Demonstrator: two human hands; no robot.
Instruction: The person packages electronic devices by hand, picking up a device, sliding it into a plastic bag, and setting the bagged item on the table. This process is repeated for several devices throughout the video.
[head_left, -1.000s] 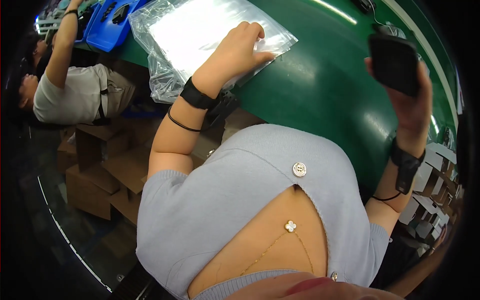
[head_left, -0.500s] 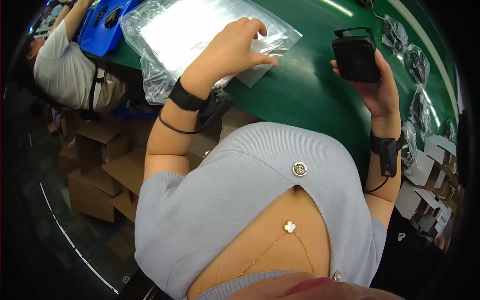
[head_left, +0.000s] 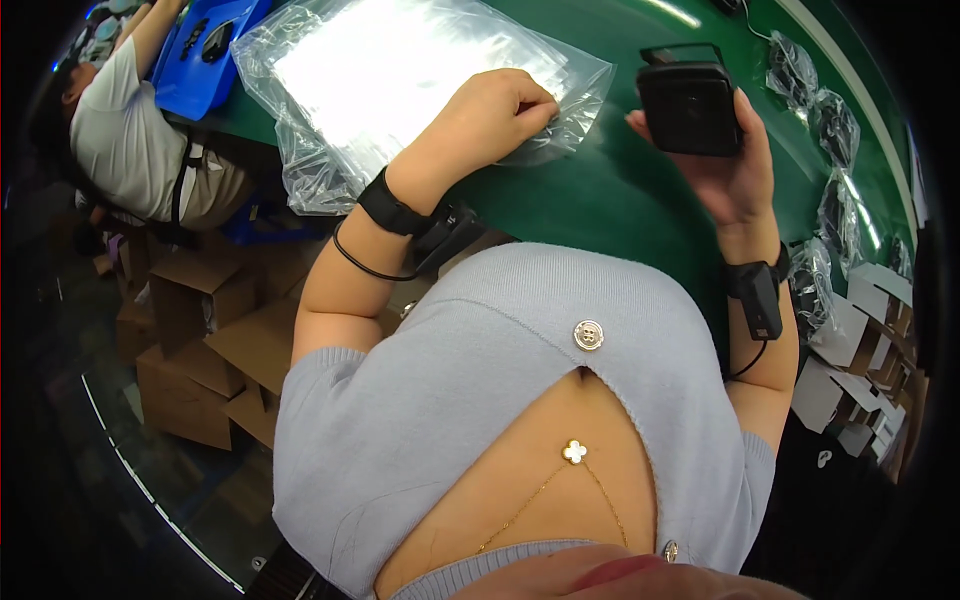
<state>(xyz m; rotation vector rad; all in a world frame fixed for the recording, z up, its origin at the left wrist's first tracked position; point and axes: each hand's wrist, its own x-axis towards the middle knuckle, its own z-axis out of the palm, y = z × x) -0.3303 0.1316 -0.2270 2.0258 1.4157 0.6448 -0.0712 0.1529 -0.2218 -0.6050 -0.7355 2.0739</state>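
My left hand [head_left: 492, 115] pinches the edge of a clear plastic bag on top of a stack of clear bags [head_left: 390, 70] lying on the green table [head_left: 600, 190]. A black band sits on that wrist. My right hand [head_left: 730, 165] holds a small black boxy device [head_left: 690, 108] upright above the table, just right of the bags. The right wrist carries a black band with a cable.
Several bagged dark items [head_left: 835, 130] lie along the table's right side. White cartons [head_left: 850, 340] stand at the right edge. A seated person [head_left: 135, 150] at the far left works beside a blue tray [head_left: 205, 50]. Brown cardboard boxes [head_left: 190, 340] sit on the floor.
My right hand has brought the black device leftward and closer to the bags. My left hand has curled from lying flat on the bags into a pinch at a bag's edge.
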